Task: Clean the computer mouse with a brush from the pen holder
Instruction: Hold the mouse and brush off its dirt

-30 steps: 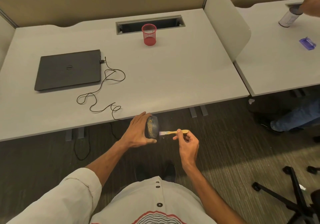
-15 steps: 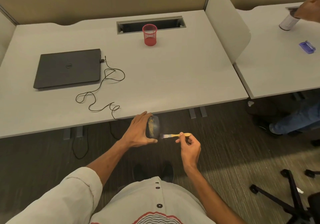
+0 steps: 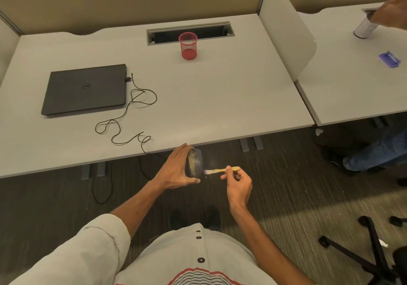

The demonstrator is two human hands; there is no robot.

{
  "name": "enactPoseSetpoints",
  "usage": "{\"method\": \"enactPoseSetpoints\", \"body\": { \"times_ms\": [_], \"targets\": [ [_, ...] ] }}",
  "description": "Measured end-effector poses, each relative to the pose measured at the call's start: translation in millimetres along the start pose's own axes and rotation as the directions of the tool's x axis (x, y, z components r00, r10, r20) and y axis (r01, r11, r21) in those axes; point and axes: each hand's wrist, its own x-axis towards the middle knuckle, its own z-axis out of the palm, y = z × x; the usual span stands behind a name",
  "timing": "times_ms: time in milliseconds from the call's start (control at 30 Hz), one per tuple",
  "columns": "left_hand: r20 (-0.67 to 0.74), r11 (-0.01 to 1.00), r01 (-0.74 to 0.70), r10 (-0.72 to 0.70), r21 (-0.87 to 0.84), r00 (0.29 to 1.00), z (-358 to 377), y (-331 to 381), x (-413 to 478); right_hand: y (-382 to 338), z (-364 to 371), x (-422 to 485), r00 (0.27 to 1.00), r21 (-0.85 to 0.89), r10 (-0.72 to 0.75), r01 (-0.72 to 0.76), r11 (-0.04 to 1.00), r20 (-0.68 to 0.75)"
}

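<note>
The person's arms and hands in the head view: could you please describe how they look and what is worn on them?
Both hands, the left hand and the right hand, are bare, with no gloves, rings or watch visible. The left arm wears a pale cream sleeve rolled up to about the elbow, leaving the forearm uncovered. The right arm shows no sleeve in view. No markings show.

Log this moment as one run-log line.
left hand: holds mouse | right hand: holds brush | bristles at mouse | pen holder: on desk
</note>
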Motion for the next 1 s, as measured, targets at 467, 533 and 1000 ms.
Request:
{"method": "enactPoseSetpoints", "body": {
  "times_ms": [467, 533, 1000],
  "targets": [
    [0.004, 1.000, -0.011, 0.011, 0.028, 1.000, 1.6, 1.0, 5.7, -0.9, -0.1, 4.6, 1.000, 0.044, -0.009, 0.009, 0.999, -0.015],
    [-0.017, 0.999, 0.002, -0.001, 0.035, 1.000, 1.3, 1.3, 7.1, -2.4, -3.2, 5.9, 0.997, -0.039, -0.041, 0.038, 0.998, -0.070],
    [-0.149, 0.999, -0.002, 0.008, 0.041, 0.989, 9.1, 18.5, 23.3, -22.7, -15.5, -24.6, 0.608, -0.519, -0.761, 0.737, 0.433, 0.228]
  ]
}}
